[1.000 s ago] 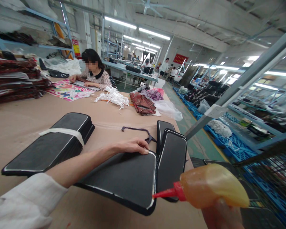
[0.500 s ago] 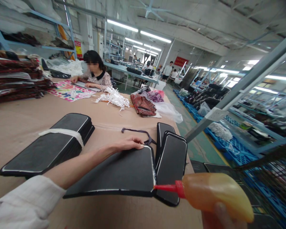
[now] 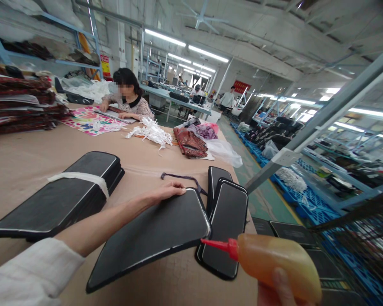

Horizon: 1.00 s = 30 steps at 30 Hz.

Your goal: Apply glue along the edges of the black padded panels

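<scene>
From where I watch, the work looks partway through: the flat black panel with white-stitched rounded edges (image 3: 153,236) lies on the tan paper-covered tabletop (image 3: 25,157), and the red nozzle of the translucent amber squeeze bottle (image 3: 274,265) sits just off the panel's near right corner — I see no glue line on that edge, though it is too fine to be sure. Two more black panels (image 3: 225,225) lie overlapped just beside it on the right, and a tied stack of the same black panels bound by a white strip (image 3: 64,193) rests to the left, which I judge to be pieces waiting or already handled; I cannot tell which. My left hand (image 3: 169,189) reaches forward with the forearm stretched across the tabletop, fingers spread flat and pressing the panel's far corner, gripping nothing. My right hand (image 3: 281,293) is mostly below the frame — a thumb wraps the bottle's body, closed around it, with the nozzle pointing left. A dark purple cord (image 3: 181,177) lies just past the left fingertips. Across the tabletop a seated person (image 3: 127,100) leans over colourful printed fabric (image 3: 89,121).
</scene>
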Available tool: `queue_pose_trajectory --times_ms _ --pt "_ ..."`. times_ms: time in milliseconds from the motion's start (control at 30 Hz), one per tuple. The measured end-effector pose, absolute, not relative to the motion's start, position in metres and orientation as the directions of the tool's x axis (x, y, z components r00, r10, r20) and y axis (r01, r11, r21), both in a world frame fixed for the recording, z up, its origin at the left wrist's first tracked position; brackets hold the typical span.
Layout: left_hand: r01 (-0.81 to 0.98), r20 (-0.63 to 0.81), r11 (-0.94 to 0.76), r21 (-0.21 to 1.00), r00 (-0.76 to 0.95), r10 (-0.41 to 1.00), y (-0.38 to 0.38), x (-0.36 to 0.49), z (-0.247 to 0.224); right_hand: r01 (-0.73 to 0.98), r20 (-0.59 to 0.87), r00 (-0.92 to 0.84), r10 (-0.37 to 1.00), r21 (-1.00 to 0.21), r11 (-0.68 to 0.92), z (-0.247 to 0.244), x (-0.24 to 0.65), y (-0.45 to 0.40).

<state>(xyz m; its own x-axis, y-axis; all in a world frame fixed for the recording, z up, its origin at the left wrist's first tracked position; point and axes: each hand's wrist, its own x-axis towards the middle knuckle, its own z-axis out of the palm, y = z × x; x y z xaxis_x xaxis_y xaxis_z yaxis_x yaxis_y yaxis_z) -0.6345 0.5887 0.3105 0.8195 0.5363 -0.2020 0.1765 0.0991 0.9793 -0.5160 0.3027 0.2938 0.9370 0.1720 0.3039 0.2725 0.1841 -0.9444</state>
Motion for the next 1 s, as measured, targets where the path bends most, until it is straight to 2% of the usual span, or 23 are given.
queue_pose_trajectory --times_ms 100,233,400,467,567,633,733,867,1000 --pt "0.139 -0.229 0.193 0.971 0.769 0.597 0.595 -0.634 0.308 0.158 0.221 0.952 0.214 -0.949 0.274 0.312 -0.519 0.318" --pt "0.138 -0.268 0.251 0.958 0.745 0.611 0.599 -0.638 0.296 -0.142 -0.039 0.977 0.212 -0.855 0.499 0.341 -0.517 0.331" --pt "0.140 -0.335 0.348 0.927 0.725 0.601 0.574 -0.660 0.271 -0.152 -0.066 0.982 0.175 -0.827 0.541 0.353 -0.512 0.330" --pt "0.061 -0.317 0.435 0.899 0.775 0.547 0.556 -0.674 0.264 -0.162 -0.084 0.982 0.169 -0.831 0.532 0.352 -0.512 0.329" --pt "0.039 -0.284 0.597 0.801 0.903 0.323 0.530 -0.699 0.255 -0.193 -0.140 0.980 0.141 -0.833 0.518 0.351 -0.512 0.327" --pt "0.093 -0.301 0.648 0.756 0.928 0.218 0.519 -0.713 0.251 -0.179 -0.124 0.982 0.140 -0.838 0.515 0.352 -0.510 0.327" --pt "0.092 -0.344 0.657 0.748 0.901 0.265 0.517 -0.725 0.251 -0.084 0.005 0.985 0.174 -0.861 0.502 0.354 -0.505 0.328" --pt "0.059 -0.310 0.650 0.758 0.909 0.280 0.528 -0.725 0.262 0.092 0.209 0.960 0.188 -0.865 0.494 0.354 -0.497 0.333" --pt "0.065 -0.284 0.648 0.759 0.929 0.238 0.532 -0.724 0.273 0.159 0.252 0.962 0.107 -0.832 0.531 0.354 -0.491 0.336"
